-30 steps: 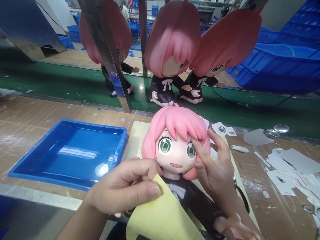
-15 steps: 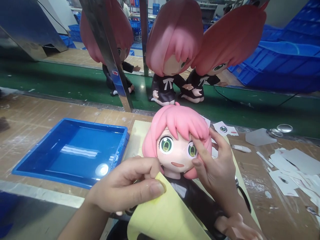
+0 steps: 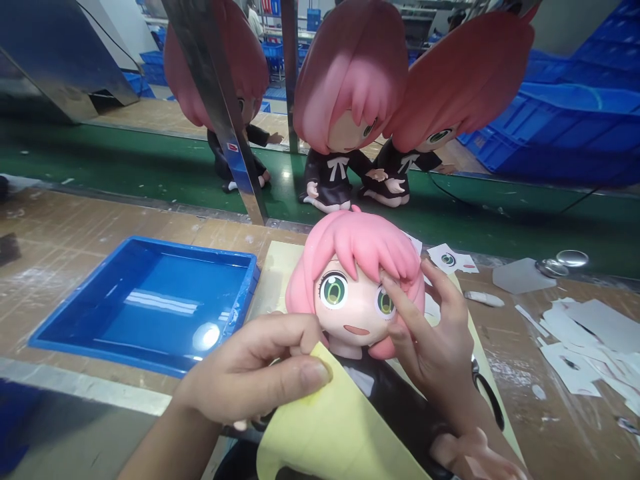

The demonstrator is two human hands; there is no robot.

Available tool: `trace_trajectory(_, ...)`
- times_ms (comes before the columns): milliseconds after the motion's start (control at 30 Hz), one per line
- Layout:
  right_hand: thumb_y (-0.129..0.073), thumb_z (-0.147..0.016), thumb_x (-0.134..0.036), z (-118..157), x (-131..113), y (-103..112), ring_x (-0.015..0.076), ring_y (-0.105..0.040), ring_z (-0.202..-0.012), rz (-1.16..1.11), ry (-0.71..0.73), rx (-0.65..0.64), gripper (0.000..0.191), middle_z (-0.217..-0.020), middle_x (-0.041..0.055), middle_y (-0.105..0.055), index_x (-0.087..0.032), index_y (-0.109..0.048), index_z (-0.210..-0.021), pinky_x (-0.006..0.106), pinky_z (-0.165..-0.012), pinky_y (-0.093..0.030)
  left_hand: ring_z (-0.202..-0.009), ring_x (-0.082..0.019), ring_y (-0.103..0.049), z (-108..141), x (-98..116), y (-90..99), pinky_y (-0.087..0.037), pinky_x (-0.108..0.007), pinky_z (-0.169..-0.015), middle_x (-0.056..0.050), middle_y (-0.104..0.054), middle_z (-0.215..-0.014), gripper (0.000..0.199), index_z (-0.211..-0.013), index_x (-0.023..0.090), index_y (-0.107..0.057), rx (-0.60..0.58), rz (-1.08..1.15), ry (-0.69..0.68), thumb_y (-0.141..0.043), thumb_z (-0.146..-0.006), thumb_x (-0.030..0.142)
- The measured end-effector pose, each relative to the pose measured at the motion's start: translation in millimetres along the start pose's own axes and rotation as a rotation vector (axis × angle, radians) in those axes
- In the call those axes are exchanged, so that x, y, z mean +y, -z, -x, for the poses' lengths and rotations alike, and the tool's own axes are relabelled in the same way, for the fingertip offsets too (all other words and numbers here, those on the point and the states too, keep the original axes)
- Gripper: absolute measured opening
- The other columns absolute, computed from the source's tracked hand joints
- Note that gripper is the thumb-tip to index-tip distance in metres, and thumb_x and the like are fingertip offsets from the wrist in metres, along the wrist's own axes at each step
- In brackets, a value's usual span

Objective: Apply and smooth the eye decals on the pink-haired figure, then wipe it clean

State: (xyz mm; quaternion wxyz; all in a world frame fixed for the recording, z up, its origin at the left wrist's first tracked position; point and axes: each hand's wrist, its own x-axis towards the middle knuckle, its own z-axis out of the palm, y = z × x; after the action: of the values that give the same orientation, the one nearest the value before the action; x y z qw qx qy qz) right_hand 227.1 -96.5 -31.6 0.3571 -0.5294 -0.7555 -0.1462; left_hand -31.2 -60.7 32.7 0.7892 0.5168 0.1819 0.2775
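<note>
A pink-haired figure (image 3: 356,267) with green eyes, an open mouth and black clothing lies face up in front of me. My left hand (image 3: 270,373) pinches the corner of a yellow sheet (image 3: 340,427) between thumb and fingers, over the figure's lower body. At the figure's right-side eye, my right hand (image 3: 433,327) has its fingers spread, with a fingertip touching the face beside that eye and the thumb near the cheek. Nothing shows in my right hand.
A blue tray (image 3: 140,303) holding clear liquid is at left. Similar figures (image 3: 350,80) sit on the green belt (image 3: 170,167) behind. White paper scraps (image 3: 595,333), a white tube (image 3: 484,299), round metal lids (image 3: 553,268) and black-handled scissors (image 3: 487,393) are at right. Blue crates (image 3: 560,127) stand behind.
The whole view has shifted very slightly. Both hands keep nearly the same pose, my left on the yellow sheet and my right at the figure's eye.
</note>
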Motion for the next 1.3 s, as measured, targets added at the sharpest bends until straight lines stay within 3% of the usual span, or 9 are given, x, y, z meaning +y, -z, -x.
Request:
trace_trajectory(267,-0.045,-0.107,-0.039,-6.0,0.7,-0.4,0.0433,-0.037,-0.147,-0.038,0.115,0.026,0.040,-0.154,0.0239,-0.034,-0.014,-0.068,-0.128,0.061,-0.116,-0.039,-0.034,0.001,-0.027,1.7,3.2,-0.9,-0.020,-0.012,-0.032,0.007,-0.046,-0.058,0.035,-0.074,0.019,-0.051,0.023,-0.035,0.039,-0.062,-0.100,0.039)
trace_trajectory(533,-0.045,-0.107,-0.037,-5.2,0.5,0.1,0.0415,-0.035,-0.147,0.000,0.098,-0.015,0.038,-0.158,0.0235,-0.030,-0.019,-0.063,-0.135,0.060,-0.114,-0.043,-0.032,-0.001,-0.029,2.6,0.8,3.5,-0.022,-0.013,-0.031,0.006,-0.045,-0.056,0.034,-0.076,0.021,-0.052,-0.017,-0.090,0.065,-0.060,-0.101,0.043)
trace_trajectory(767,-0.051,-0.105,-0.035,-1.4,2.1,-3.0,0.0432,-0.034,-0.148,-0.055,0.105,0.009,0.038,-0.160,0.0213,-0.028,-0.017,-0.067,-0.133,0.058,-0.116,-0.039,-0.030,-0.002,-0.028,5.0,-0.4,5.9,-0.020,-0.015,-0.030,0.006,-0.045,-0.053,0.035,-0.077,0.021,-0.054,-0.009,-0.085,0.100,-0.061,-0.099,0.047)
trace_trajectory(867,-0.053,-0.104,-0.034,4.6,-0.1,4.2,0.0362,-0.046,-0.140,-0.325,-0.080,0.148,0.032,-0.146,0.0130,-0.048,-0.024,-0.072,-0.127,0.052,-0.116,-0.040,-0.032,-0.003,-0.030,5.4,-0.9,5.3,-0.020,-0.016,-0.031,0.007,-0.046,-0.052,0.034,-0.078,0.022,-0.054,0.047,-0.021,0.113,-0.063,-0.098,0.048)
trace_trajectory(967,-0.033,-0.110,-0.040,3.9,-4.4,22.4,0.0215,-0.066,-0.096,-0.658,-0.392,0.139,0.045,-0.102,0.0065,-0.067,-0.028,-0.076,-0.107,0.037,-0.084,-0.057,-0.043,-0.006,-0.039,-0.8,-2.0,4.6,-0.026,-0.016,-0.037,0.005,-0.050,-0.058,0.036,-0.076,0.021,-0.054,0.212,-0.044,0.056,-0.066,-0.096,0.049)
trace_trajectory(1033,-0.018,-0.109,-0.054,-1.2,-7.6,35.4,0.0179,-0.062,-0.066,-0.792,-0.493,-0.017,0.065,-0.079,0.0050,-0.067,-0.026,-0.074,-0.097,0.030,-0.057,-0.054,-0.052,-0.006,-0.040,-8.4,-3.6,5.1,-0.029,-0.017,-0.045,0.005,-0.048,-0.063,0.037,-0.074,0.020,-0.052,0.318,-0.150,-0.010,-0.065,-0.098,0.045)
trace_trajectory(1100,-0.035,-0.106,-0.062,-6.9,-10.8,44.0,0.0151,-0.056,-0.052,-0.863,-0.596,-0.175,0.056,-0.065,0.0024,-0.064,-0.024,-0.073,-0.092,0.025,-0.045,-0.047,-0.058,-0.007,-0.037,-15.9,-6.0,6.6,-0.030,-0.017,-0.051,0.006,-0.042,-0.065,0.037,-0.072,0.019,-0.049,0.391,-0.285,-0.060,-0.062,-0.100,0.040)
trace_trajectory(1200,-0.070,-0.094,-0.047,-13.3,-15.5,47.2,0.0091,-0.046,-0.040,-0.830,-0.787,-0.297,0.027,-0.053,-0.0028,-0.056,-0.022,-0.072,-0.082,0.019,-0.034,-0.028,-0.062,-0.008,-0.036,-22.1,-9.4,9.5,-0.031,-0.019,-0.056,0.006,-0.040,-0.067,0.036,-0.072,0.018,-0.049,0.455,-0.440,-0.064,-0.060,-0.101,0.037)
trace_trajectory(1300,-0.074,-0.085,-0.055,-18.0,-19.7,45.7,0.0070,-0.029,-0.031,-0.717,-0.954,-0.321,0.036,-0.045,-0.0038,-0.051,-0.021,-0.072,-0.074,0.022,-0.027,-0.014,-0.065,-0.009,-0.041,-22.2,-11.8,12.2,-0.033,-0.022,-0.059,0.005,-0.045,-0.069,0.037,-0.074,0.018,-0.052,0.484,-0.558,0.015,-0.060,-0.101,0.042)
